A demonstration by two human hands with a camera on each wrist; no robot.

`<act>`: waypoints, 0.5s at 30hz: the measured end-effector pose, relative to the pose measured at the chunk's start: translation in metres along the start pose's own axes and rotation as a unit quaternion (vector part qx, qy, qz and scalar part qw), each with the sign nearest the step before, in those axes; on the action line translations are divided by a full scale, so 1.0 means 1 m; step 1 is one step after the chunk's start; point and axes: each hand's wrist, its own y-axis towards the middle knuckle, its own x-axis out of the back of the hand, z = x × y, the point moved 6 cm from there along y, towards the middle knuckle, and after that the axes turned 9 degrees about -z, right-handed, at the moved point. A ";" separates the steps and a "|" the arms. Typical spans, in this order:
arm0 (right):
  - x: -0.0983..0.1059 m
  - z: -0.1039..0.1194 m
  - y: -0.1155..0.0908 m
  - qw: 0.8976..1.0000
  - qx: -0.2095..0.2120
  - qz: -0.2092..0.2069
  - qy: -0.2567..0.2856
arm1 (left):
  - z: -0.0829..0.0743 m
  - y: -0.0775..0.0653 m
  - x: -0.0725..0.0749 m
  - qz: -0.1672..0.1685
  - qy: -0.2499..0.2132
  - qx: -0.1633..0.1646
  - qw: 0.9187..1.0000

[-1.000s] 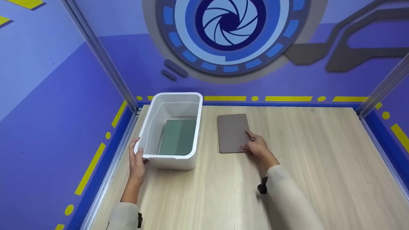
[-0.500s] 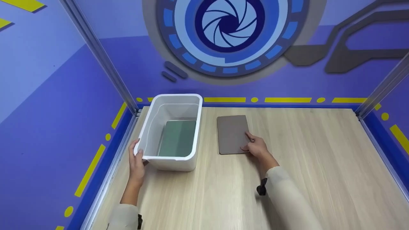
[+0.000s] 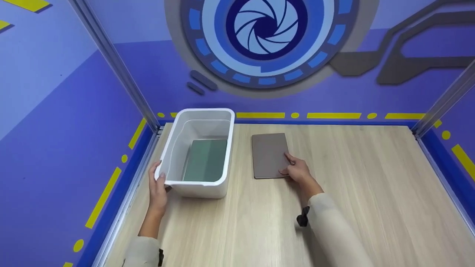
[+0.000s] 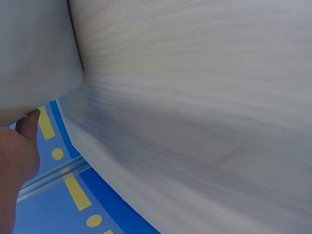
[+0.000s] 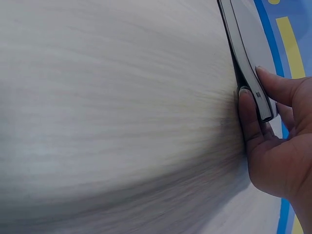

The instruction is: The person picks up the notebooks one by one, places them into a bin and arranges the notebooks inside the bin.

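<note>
A brown notebook (image 3: 269, 155) lies on the table to the right of a white plastic bin (image 3: 201, 189). My right hand (image 3: 298, 170) pinches the notebook at its near right corner. In the right wrist view, the notebook's page edge (image 5: 246, 61) runs between the digits of the right hand (image 5: 287, 141), some on either cover. My left hand (image 3: 158, 189) grips the bin's rim at the near left corner. The left wrist view has the bin's outer wall (image 4: 39, 53) with part of the left hand (image 4: 19, 151) beneath it. A green notebook (image 3: 206, 161) lies flat on the bin's floor.
The pale wooden table (image 3: 371, 193) is bounded by a blue back wall (image 3: 334, 98) with yellow marks and a metal-edged left wall (image 3: 74, 111). The bin stands at the back left, near the left wall. Dark clips sit on both sleeves.
</note>
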 end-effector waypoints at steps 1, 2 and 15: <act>0.000 0.000 0.000 1.000 0.000 0.000 0.000 | 0.000 0.000 0.000 0.002 -0.001 0.000 1.000; 0.000 0.001 0.000 1.000 0.000 0.001 -0.001 | -0.001 0.000 0.000 0.004 -0.002 -0.001 1.000; -0.002 -0.001 -0.003 1.000 -0.020 -0.004 0.011 | -0.002 -0.003 0.000 0.013 -0.006 0.002 1.000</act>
